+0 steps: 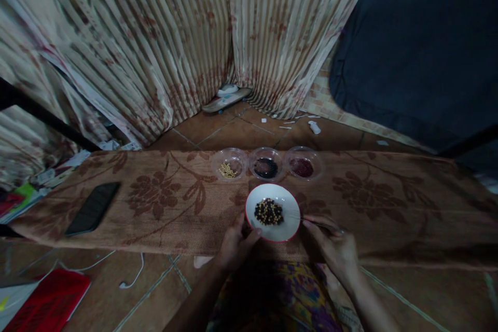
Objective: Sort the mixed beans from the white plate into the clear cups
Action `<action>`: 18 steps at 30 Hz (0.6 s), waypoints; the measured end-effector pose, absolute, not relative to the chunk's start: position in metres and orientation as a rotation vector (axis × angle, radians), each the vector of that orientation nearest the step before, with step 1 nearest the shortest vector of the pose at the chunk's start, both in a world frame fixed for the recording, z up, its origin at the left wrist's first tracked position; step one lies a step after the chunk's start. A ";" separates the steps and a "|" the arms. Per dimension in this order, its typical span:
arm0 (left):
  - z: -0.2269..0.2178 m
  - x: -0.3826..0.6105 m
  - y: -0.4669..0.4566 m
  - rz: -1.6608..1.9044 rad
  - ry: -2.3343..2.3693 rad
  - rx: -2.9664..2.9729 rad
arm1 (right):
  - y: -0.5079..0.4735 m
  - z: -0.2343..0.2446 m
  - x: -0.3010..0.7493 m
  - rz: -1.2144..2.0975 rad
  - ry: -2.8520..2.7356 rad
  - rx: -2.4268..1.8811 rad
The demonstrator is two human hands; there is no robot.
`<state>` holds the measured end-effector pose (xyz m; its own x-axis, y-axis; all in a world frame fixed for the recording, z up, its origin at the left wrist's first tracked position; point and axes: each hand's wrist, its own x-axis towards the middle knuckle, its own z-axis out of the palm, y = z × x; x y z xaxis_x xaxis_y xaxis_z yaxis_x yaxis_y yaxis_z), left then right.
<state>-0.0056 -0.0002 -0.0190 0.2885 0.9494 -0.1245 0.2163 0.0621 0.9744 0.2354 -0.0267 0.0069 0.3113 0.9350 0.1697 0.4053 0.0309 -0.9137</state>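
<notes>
A white plate (288, 202) with a red rim lies on a brown flowered cloth (155, 202) and carries a heap of mixed dark and pale beans (268, 212). My left hand (235, 244) rests at the plate's near left rim, thumb touching the edge, fingers curled. My right hand (334, 244) sits just right of the plate with its fingers pressed together and stretched toward the rim; it seems to pinch something thin that I cannot make out. Behind the plate stand three clear bowls: pale beans (229, 165), black beans (266, 164) and red beans (302, 164).
A black phone (93, 207) lies on the cloth at the left. A red object (50, 301) and a white cable (132, 277) lie on the tiled floor at the lower left. Striped curtains (155, 36) hang behind, with a sandal (227, 97) at their foot.
</notes>
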 end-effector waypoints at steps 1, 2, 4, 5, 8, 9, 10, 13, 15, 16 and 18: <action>-0.019 -0.005 0.000 0.804 1.168 1.420 | -0.028 0.004 0.236 0.652 -1.294 -1.555; -0.019 -0.005 -0.001 0.800 1.172 1.426 | -0.029 0.002 0.236 0.646 -1.322 -1.554; -0.018 -0.004 -0.001 0.797 1.182 1.430 | -0.029 -0.002 0.238 0.623 -1.378 -1.555; -0.018 -0.004 -0.001 0.801 1.178 1.425 | -0.029 -0.003 0.239 0.609 -1.404 -1.556; -0.014 -0.003 -0.002 0.838 1.139 1.399 | -0.030 -0.003 0.238 0.592 -1.501 -1.561; -0.013 -0.003 -0.002 0.849 1.131 1.394 | -0.031 -0.002 0.238 0.598 -1.535 -1.563; -0.012 -0.003 -0.002 0.854 1.128 1.392 | -0.032 -0.001 0.238 0.601 -1.564 -1.565; -0.011 -0.003 -0.002 0.850 1.139 1.394 | -0.034 0.008 0.236 0.591 -1.637 -1.548; -0.012 -0.003 -0.003 0.842 1.146 1.389 | -0.034 0.018 0.233 0.586 -1.703 -1.515; -0.013 -0.003 -0.003 0.837 1.150 1.389 | -0.033 0.023 0.230 0.593 -1.748 -1.490; -0.014 -0.003 -0.003 0.821 1.157 1.395 | -0.029 0.032 0.222 0.627 -1.848 -1.428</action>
<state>-0.0031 -0.0031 -0.0142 0.2853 0.9503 -0.1243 0.1965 0.0690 0.9781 0.2217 -0.0291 0.0316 -0.1394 0.9612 0.2382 0.6175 0.2724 -0.7379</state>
